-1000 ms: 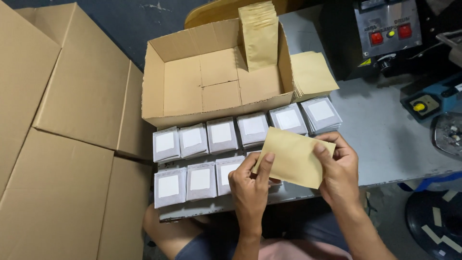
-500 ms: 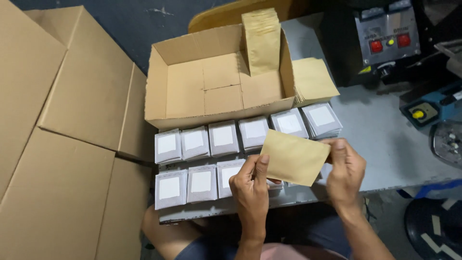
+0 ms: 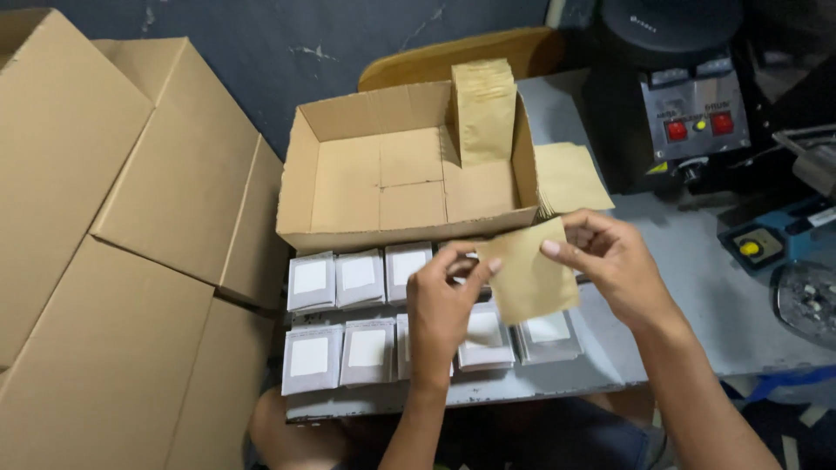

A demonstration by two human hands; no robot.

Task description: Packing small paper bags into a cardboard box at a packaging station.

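Observation:
Both my hands hold one flat brown paper pouch (image 3: 527, 274) above the grey table (image 3: 697, 296). My left hand (image 3: 444, 305) pinches its upper left corner. My right hand (image 3: 610, 261) grips its upper right edge. Under the pouch lie two rows of several small grey sachets with white labels (image 3: 348, 280). Just behind them stands an open cardboard box (image 3: 392, 183), with a standing brown pouch (image 3: 483, 113) leaning in its right end.
A stack of flat brown pouches (image 3: 566, 178) lies right of the box. A black machine with red buttons (image 3: 692, 113) stands at the back right, a blue device (image 3: 771, 239) beside it. Large cardboard sheets (image 3: 113, 235) fill the left side.
The pouch has been raised and turned more upright, closer to the box, and my hands have shifted up to its top edge.

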